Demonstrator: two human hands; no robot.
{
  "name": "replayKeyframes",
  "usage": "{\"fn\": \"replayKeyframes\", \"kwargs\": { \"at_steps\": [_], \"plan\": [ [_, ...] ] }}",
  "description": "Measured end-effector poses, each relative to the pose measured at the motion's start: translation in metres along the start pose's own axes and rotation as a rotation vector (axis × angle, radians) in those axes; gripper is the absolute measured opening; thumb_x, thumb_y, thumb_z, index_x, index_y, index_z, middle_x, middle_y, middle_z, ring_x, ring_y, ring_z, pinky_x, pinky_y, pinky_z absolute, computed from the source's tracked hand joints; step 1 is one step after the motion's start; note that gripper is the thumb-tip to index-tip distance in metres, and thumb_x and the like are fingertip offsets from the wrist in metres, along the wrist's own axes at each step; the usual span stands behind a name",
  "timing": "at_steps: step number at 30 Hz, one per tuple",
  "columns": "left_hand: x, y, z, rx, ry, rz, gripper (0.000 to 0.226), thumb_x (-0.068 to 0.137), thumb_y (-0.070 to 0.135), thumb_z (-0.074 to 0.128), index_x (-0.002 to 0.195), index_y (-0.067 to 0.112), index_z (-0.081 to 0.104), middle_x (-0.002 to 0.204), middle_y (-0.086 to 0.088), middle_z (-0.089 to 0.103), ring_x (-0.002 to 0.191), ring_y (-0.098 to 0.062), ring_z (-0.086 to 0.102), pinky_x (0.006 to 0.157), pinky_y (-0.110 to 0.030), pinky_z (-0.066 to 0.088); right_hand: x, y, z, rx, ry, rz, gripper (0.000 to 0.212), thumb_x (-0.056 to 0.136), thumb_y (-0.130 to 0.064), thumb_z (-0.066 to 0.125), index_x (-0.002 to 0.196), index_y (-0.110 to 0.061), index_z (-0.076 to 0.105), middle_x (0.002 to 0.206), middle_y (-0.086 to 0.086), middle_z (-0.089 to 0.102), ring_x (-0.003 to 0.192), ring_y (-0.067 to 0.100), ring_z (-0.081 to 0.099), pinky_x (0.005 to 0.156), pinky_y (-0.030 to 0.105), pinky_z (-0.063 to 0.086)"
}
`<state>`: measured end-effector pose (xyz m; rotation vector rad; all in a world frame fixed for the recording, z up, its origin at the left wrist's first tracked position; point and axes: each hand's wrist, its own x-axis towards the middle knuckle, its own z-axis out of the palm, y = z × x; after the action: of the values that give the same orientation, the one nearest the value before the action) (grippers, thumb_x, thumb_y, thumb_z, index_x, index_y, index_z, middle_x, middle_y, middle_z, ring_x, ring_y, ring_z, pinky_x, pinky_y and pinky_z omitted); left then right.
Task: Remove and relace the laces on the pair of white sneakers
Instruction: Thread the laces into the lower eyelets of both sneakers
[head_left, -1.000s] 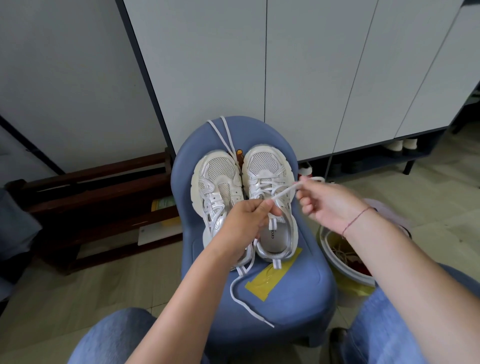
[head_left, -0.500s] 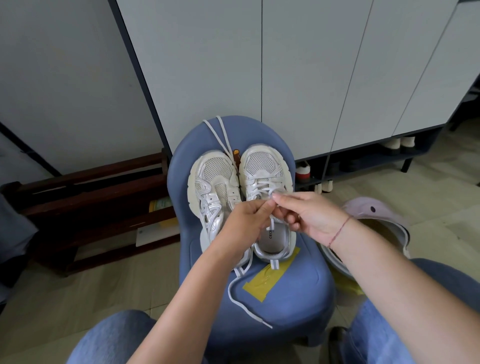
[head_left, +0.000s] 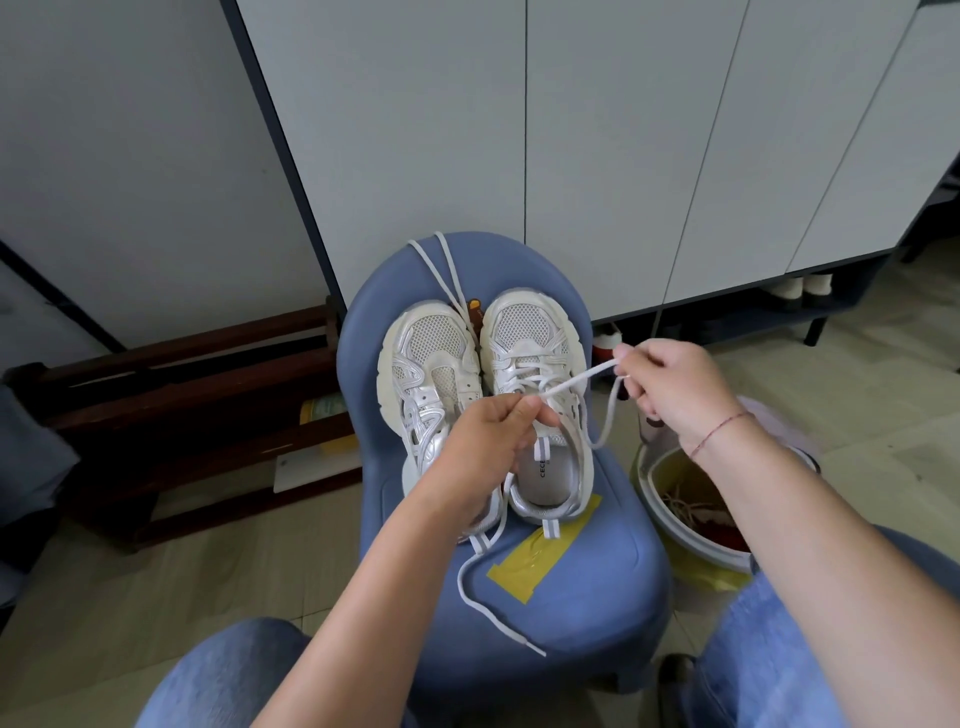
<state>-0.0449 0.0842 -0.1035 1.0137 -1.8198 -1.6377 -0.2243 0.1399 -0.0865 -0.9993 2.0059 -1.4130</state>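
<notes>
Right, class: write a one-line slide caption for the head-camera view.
Left hand and right hand hold a white lace taut over the laced sneaker on a blue chair.

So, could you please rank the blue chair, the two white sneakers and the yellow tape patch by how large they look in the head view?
1. blue chair
2. laced sneaker and unlaced sneaker: about alike; the left hand hides part of the unlaced one.
3. yellow tape patch
</notes>
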Motion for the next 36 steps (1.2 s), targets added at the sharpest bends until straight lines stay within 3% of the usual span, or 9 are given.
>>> {"fn": "replayKeyframes", "kwargs": {
  "at_steps": [3,4,8,13,18,20,23,28,36],
  "plan": [
    [-0.001,0.001,0.001,0.041,0.008,0.027,0.033,0.106,0.023,0.044,0.084,0.014,0.069,0.052,0.004,0.038,0.047,-0.008,0.031,0.054,-0.022,0.033,-0.005,0.002,0.004,-0.259,0.009,-0.19,0.006,0.087,-0.018,0.062,0.087,-0.017,0.068,0.086,-0.002,0.063,0.072,0.012,0.055,0.069,0.028,0.045],
    [-0.002,0.001,0.002,0.063,0.007,0.036,0.033,0.104,0.025,0.047,0.082,0.018,0.071,0.05,0.005,0.043,0.048,-0.009,0.033,0.054,-0.022,0.033,-0.009,-0.001,0.008,-0.256,-0.061,-0.243,0.011,0.088,-0.017,0.062,0.097,-0.02,0.068,0.094,-0.006,0.064,0.072,0.008,0.056,0.071,0.026,0.046],
    [-0.004,0.002,0.004,0.077,0.066,0.071,0.034,0.098,0.031,0.059,0.067,0.028,0.074,0.048,0.003,0.058,0.051,-0.019,0.037,0.053,-0.025,0.035,-0.023,-0.009,0.022,-0.154,-0.425,-0.257,0.016,0.095,-0.016,0.055,0.101,-0.022,0.067,0.067,-0.001,0.066,0.052,0.003,0.056,0.06,0.017,0.048],
    [0.003,-0.006,0.007,0.059,0.222,0.043,0.031,0.097,0.031,0.062,0.07,0.02,0.073,0.073,-0.011,0.073,0.068,-0.024,0.064,0.08,-0.045,0.057,-0.014,-0.001,0.02,-0.161,-0.324,-0.258,0.014,0.082,-0.015,0.072,0.074,-0.025,0.069,0.069,0.004,0.067,0.061,0.005,0.054,0.064,0.022,0.045],
    [0.016,-0.016,0.017,0.017,0.214,-0.004,0.025,0.098,0.029,0.05,0.079,0.02,0.064,0.088,-0.01,0.069,0.091,-0.027,0.069,0.097,-0.051,0.051,0.001,0.006,0.013,-0.201,-0.147,-0.194,0.006,0.08,-0.016,0.074,0.075,-0.017,0.072,0.07,-0.001,0.066,0.06,0.005,0.051,0.065,0.023,0.045],
    [0.02,-0.019,0.024,-0.024,0.147,-0.044,0.023,0.093,0.034,0.046,0.089,0.02,0.065,0.093,-0.008,0.066,0.09,-0.021,0.062,0.096,-0.046,0.049,0.005,0.01,0.014,-0.084,-0.083,-0.137,0.003,0.082,-0.01,0.071,0.08,-0.012,0.073,0.073,0.002,0.068,0.059,0.006,0.052,0.064,0.024,0.047],
    [0.026,-0.021,0.034,-0.288,0.157,-0.173,0.027,0.104,0.012,0.039,0.102,0.01,0.066,0.1,-0.011,0.069,0.096,-0.022,0.066,0.089,-0.03,0.052,0.008,0.015,0.02,-0.001,-0.068,-0.079,0.008,0.083,-0.003,0.067,0.081,-0.01,0.071,0.073,0.005,0.069,0.054,0.008,0.055,0.058,0.018,0.049],
    [0.028,-0.019,0.045,-0.563,0.223,-0.244,0.034,0.105,-0.002,0.03,0.108,0.002,0.064,0.087,-0.006,0.067,0.079,-0.012,0.065,0.067,-0.015,0.055,0.012,0.022,0.031,-0.129,-0.145,-0.076,0.009,0.084,-0.006,0.068,0.078,-0.012,0.07,0.066,0.002,0.067,0.05,0.002,0.057,0.053,0.012,0.047],
    [0.024,-0.025,0.049,-0.624,0.213,-0.189,0.039,0.103,-0.005,0.03,0.124,0.003,0.062,0.094,-0.006,0.071,0.082,-0.009,0.068,0.077,-0.015,0.055,0.017,0.012,0.032,-0.382,-0.166,-0.265,0.008,0.084,-0.008,0.066,0.079,-0.014,0.069,0.061,-0.012,0.058,0.054,0.003,0.055,0.052,0.005,0.038]
  ]
}}
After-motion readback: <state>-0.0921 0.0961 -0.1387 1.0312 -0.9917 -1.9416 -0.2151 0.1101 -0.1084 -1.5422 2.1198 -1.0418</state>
